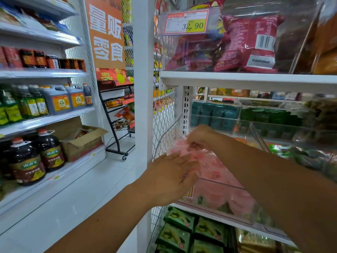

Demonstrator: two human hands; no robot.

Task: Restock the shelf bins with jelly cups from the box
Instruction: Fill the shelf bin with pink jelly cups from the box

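Note:
A clear plastic shelf bin on the middle shelf is filled with pink jelly cups. My left hand reaches in from the left with straight fingers lying flat against the pink cups at the bin's near edge. My right hand is deeper in the bin, fingers curled down over the pink cups at the back of the pile. Blur hides whether it grips one. The box of jelly cups is out of view.
White shelf upright stands left of the bin. Above, a shelf with red snack bags and a 32.90 price tag. Green packets fill the shelf below. Oil and sauce bottles line the left shelves, with an open cardboard box.

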